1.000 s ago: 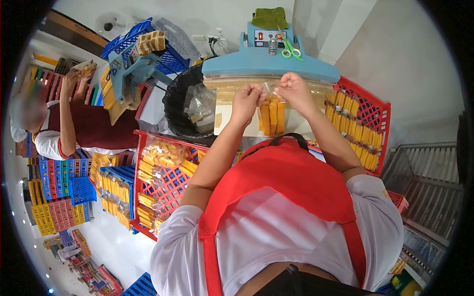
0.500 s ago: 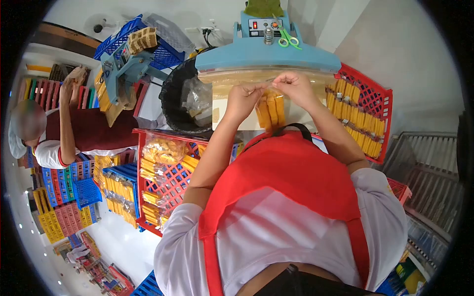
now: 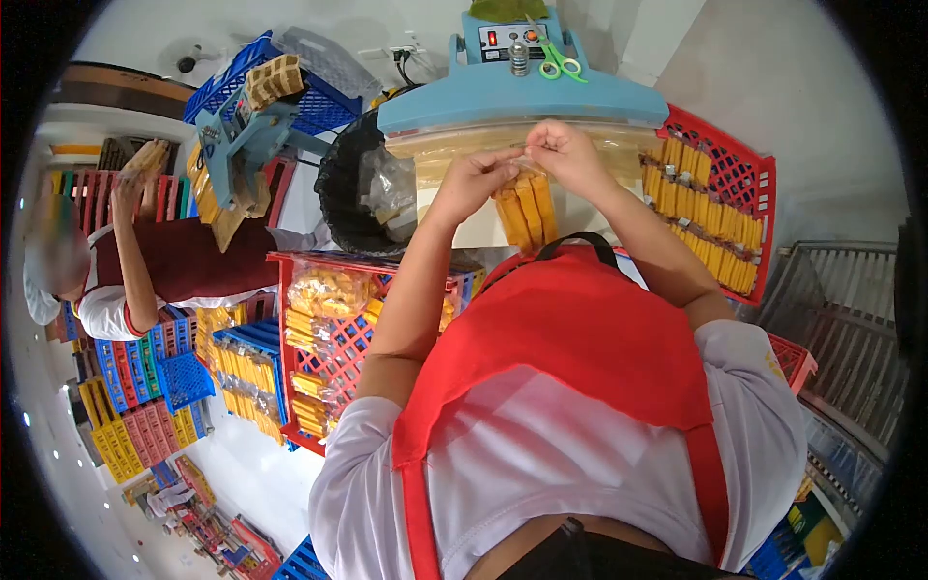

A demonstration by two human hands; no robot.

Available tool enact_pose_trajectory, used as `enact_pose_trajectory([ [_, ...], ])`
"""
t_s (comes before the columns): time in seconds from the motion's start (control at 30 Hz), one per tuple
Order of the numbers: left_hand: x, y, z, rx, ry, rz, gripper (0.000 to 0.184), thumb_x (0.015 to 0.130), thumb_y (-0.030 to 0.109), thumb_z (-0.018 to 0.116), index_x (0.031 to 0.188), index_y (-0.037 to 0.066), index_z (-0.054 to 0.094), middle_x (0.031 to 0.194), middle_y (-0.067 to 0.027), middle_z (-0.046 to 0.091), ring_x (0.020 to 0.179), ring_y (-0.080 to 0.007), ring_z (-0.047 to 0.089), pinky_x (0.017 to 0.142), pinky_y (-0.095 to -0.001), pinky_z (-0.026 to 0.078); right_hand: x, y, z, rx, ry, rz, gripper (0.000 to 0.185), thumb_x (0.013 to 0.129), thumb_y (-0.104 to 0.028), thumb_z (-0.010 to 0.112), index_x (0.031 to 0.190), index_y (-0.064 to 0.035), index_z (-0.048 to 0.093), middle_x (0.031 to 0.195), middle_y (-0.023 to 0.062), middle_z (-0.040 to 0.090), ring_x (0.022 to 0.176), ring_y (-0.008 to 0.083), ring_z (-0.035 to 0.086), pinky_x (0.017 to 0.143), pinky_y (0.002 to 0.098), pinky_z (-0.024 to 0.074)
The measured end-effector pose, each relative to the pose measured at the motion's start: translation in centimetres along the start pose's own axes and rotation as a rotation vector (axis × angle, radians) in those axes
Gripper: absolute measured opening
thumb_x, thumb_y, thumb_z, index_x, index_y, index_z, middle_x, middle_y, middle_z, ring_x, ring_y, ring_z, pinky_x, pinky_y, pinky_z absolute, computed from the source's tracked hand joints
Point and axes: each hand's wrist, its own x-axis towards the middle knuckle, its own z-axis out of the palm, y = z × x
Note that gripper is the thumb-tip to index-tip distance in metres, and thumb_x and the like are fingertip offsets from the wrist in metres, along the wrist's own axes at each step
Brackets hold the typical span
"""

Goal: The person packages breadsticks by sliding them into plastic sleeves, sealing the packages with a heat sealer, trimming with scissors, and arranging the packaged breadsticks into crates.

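Note:
A clear plastic bag of yellow sticks [image 3: 525, 211] hangs upright below my hands, in front of the blue sealing machine [image 3: 522, 101]. My left hand [image 3: 476, 180] pinches the bag's top edge from the left. On the right, my right hand [image 3: 564, 153] pinches the same edge, its fingertips close to those of the left. The tan sealing strip of the machine lies just behind both hands. What the fingertips press on is partly hidden.
Green scissors [image 3: 561, 64] and a small metal cylinder [image 3: 520, 58] rest on the machine. Red crates with yellow packs stand at right [image 3: 768, 193] and left [image 3: 280, 338]. A black-lined bin [image 3: 338, 184] is beside the machine. A co-worker [image 3: 184, 251] works at another sealer [image 3: 242, 145].
Both my hands have shifted slightly up and left with the bag still held between them. The whole view has moved a little. At left, the co-worker now holds up a yellowish pack.

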Motion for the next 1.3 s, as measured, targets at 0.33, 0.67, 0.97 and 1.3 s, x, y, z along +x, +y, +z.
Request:
enact_pose_trajectory([
  [0.33, 0.4, -0.6, 1.5, 0.003, 0.071, 0.121, 0.018, 0.08, 0.006, 0.055, 0.096, 0.001, 0.061, 0.081, -0.0011, 0.061, 0.069, -0.0048, 0.053, 0.061, -0.0184, 0.044, -0.4, 0.2, -1.6, -0.061, -0.26, 0.266, 0.024, 0.075, -0.019, 0.062, 0.092, -0.0011, 0.06, 0.08, 0.0014, 0.058, 0.072, 0.0067, 0.051, 0.066, 0.0211, 0.0398],
  [0.67, 0.2, -0.6, 1.1, 0.143, 0.033, 0.098, 0.023, 0.079, 0.009, 0.058, 0.1, 0.001, 0.06, 0.083, -0.0023, 0.061, 0.072, -0.0063, 0.053, 0.066, -0.0195, 0.045, -1.3, 1.9, -2.1, 0.093, -0.248, 0.228, 0.019, 0.078, -0.019, 0.059, 0.083, -0.0008, 0.061, 0.077, 0.0012, 0.059, 0.071, 0.0073, 0.051, 0.066, 0.0218, 0.0406],
  [0.97, 0.2, -1.8, 0.6, 0.13, 0.044, 0.092, 0.016, 0.077, 0.011, 0.059, 0.089, 0.0, 0.062, 0.077, -0.0061, 0.062, 0.07, -0.0096, 0.056, 0.066, -0.0221, 0.045, -2.5, 1.7, -1.5, 0.137, -0.086, 0.185, 0.019, 0.078, -0.018, 0.058, 0.084, 0.0001, 0.062, 0.078, 0.0018, 0.06, 0.071, 0.0076, 0.052, 0.067, 0.0217, 0.0406],
  [1.3, -0.4, -7.6, 3.5, -0.2, 0.277, 0.063, 0.029, 0.082, 0.015, 0.055, 0.106, -0.001, 0.053, 0.1, -0.006, 0.056, 0.09, -0.0096, 0.049, 0.077, -0.0218, 0.04, -2.1, 4.3, -1.3, 0.28, 0.158, 0.429, 0.017, 0.077, -0.017, 0.06, 0.084, -0.0026, 0.06, 0.071, 0.0013, 0.057, 0.062, 0.0091, 0.052, 0.058, 0.0234, 0.042],
])
